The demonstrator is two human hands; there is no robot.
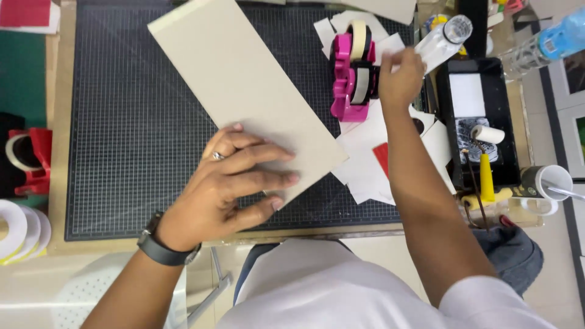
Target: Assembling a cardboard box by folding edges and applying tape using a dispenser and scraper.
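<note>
Looking down from the head camera: the workspace is a dark gridded cutting mat [134,134] sitting on a tan board, with a pale floor below it. A long grey cardboard strip [244,85] lies diagonally across the mat. To the right there's a pile of white paper scraps [365,164] with a red piece mixed in, then a black tray [472,103] with a little paint roller [485,155] with a yellow handle, plus a white mug [548,183]. Tape rolls [18,228] sit off the left edge.

Hands: the left hand [234,183] is flat, fingers spread, pressing down on the near end of the cardboard strip, not gripping anything. The right hand [399,76] is reaching out to the pink tape dispenser [352,70] just past the strip, fingers pinched together at the tape end.
</note>
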